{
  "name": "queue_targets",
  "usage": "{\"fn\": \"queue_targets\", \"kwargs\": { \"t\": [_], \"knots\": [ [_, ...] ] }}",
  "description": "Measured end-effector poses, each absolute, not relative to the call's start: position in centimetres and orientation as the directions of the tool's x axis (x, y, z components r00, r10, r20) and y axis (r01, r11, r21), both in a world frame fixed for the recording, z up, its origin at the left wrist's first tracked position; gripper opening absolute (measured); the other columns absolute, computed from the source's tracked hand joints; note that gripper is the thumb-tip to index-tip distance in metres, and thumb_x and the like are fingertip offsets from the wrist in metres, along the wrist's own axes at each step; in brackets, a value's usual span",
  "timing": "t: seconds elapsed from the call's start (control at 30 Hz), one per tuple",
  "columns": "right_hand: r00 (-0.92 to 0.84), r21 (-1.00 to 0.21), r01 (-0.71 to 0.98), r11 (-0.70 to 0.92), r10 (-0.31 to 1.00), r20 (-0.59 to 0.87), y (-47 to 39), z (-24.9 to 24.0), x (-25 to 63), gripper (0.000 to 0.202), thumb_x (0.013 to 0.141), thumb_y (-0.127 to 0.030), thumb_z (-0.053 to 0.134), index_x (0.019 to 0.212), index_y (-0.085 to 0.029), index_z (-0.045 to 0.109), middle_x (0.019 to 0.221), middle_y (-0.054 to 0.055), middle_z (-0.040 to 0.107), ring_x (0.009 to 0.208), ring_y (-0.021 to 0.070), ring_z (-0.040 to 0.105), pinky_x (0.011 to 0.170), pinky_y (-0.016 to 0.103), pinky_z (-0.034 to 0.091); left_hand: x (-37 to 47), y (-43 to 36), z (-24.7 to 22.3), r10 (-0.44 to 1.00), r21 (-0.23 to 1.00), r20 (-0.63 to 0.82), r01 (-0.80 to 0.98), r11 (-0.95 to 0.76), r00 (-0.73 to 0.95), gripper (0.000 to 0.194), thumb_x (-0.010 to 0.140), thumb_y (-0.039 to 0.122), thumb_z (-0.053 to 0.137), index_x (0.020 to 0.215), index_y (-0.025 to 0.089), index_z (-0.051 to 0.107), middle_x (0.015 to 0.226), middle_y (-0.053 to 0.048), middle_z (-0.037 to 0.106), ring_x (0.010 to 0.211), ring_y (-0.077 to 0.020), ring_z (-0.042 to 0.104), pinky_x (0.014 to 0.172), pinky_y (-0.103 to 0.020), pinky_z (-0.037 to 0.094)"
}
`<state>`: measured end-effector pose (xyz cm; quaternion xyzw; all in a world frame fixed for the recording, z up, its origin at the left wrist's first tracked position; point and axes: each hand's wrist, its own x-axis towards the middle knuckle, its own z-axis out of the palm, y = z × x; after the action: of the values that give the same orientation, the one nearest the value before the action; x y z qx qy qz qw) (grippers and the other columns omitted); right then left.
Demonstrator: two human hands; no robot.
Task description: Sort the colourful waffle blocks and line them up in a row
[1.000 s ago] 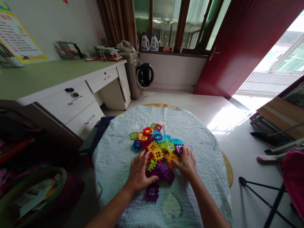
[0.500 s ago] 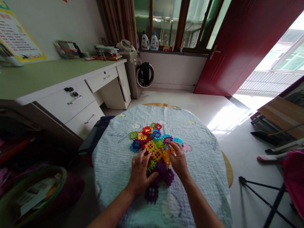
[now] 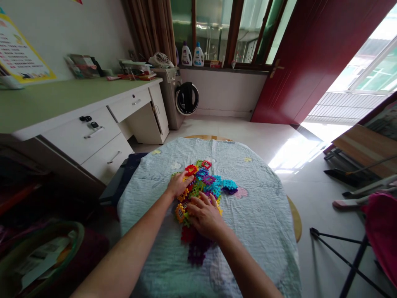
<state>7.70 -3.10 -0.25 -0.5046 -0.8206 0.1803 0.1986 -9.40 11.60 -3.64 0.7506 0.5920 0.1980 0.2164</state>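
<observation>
A heap of colourful plastic interlocking building pieces (image 3: pixel 214 188), square and notched with window-like cut-outs, lies in the middle of the cloth-covered table. My left hand (image 3: pixel 180 184) rests at the heap's left edge, fingers stretched over red and yellow pieces and partly hiding them. Over the nearer part spreads my right hand (image 3: pixel 205 214), palm down, covering some yellow pieces; its fingers are apart. An orange piece (image 3: pixel 180 212) stands just left of the right fingertips. Dark purple pieces (image 3: pixel 197 250) lie nearest me, below the right hand. Turquoise pieces (image 3: pixel 229 184) sit at the right side.
A pale blue patterned cloth (image 3: pixel 254 231) covers the round table. To the left stands a desk with white drawers (image 3: pixel 93 131), and beyond it a washing machine (image 3: pixel 173 97) with its door open. A black-legged stand (image 3: pixel 350 256) is at the right, a basket (image 3: pixel 79 236) at lower left.
My left hand has moved away from me to the heap's upper left. My right hand has shifted left and nearer, over the yellow pieces. Several pieces have been pushed about; the yellow joined squares are now covered.
</observation>
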Motion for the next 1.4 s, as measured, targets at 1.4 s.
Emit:
{"fn": "queue_targets", "kwargs": {
  "t": [1.4],
  "knots": [
    [0.049,-0.573,0.761,0.303,0.855,0.517,-4.0,-2.6,8.4,0.023,0.091,-0.01,0.046,0.103,-0.021,0.063,0.091,0.006,0.06,0.088,0.0205,0.053,0.079,0.033,0.047,-14.1,3.4,-6.8,0.921,0.444,0.383,0.862,-0.245,0.064,0.043,0.095,0.049,0.037,0.108,0.018,0.063,0.115,-0.012,0.064,0.111,-0.0278,0.058,0.1,-0.046,0.045]
  ]
}}
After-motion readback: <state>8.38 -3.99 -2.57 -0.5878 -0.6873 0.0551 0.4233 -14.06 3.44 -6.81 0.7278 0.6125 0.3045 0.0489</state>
